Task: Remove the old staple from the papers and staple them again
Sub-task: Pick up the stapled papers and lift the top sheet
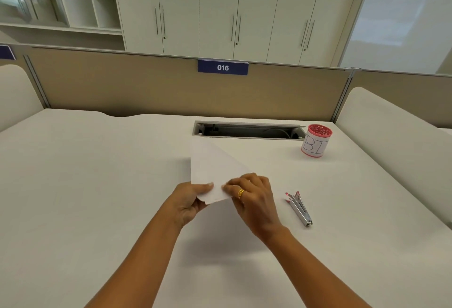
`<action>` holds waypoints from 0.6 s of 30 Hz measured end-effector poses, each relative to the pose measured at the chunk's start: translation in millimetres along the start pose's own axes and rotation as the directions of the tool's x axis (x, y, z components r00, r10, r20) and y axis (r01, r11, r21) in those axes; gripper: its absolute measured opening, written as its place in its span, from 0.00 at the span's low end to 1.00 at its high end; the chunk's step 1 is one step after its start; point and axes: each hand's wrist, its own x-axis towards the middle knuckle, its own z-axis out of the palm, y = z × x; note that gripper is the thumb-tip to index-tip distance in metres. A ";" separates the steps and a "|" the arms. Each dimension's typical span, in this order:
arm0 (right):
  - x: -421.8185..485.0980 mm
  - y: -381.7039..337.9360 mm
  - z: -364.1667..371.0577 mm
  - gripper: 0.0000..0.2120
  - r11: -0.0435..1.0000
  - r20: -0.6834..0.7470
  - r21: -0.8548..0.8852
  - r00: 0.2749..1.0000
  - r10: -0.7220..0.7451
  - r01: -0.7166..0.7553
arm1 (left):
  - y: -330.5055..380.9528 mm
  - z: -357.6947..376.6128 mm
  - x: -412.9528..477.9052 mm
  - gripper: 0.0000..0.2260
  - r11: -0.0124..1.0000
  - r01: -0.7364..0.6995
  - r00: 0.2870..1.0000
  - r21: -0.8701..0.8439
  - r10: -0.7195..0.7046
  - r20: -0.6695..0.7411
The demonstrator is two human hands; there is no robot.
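- Thin stack of white paper sheets [212, 163] held up off the pale desk top [97, 185], near corner toward the person, far end angled toward the cable slot [249, 131].
- Left hand [190, 202] pinches that near corner: thumb on top, fingers curled under.
- Right hand [254, 197], gold ring on one finger, has fingertips curled on the same corner, nipping at it; likely working the old staple. Staple itself too small to see.
- Handling guess: light, floppy, tears easily at the corner. Grip close beside the staple, support underneath, pull prongs straight.
- Small silver stapler with red trim [299, 208] lies untouched to the right; red mesh cup with white label [316, 141] further back.
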 end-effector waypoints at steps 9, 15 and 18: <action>-25.0 14.3 -8.7 0.23 0.650 0.217 0.096 0.653 0.726 -0.754 | -7.1 -16.6 2.4 0.17 0.999 -0.014 0.999 0.037 0.016 -0.052; -24.5 30.3 -18.2 0.16 -0.256 0.507 0.441 0.004 0.862 -0.860 | -7.2 -23.0 1.3 0.17 1.000 -0.017 0.998 0.011 0.017 -0.068; -21.6 36.0 -28.8 0.10 -0.601 0.716 0.464 -0.123 0.687 -0.651 | -7.0 -27.5 3.0 0.17 1.000 -0.013 0.998 0.021 0.014 -0.058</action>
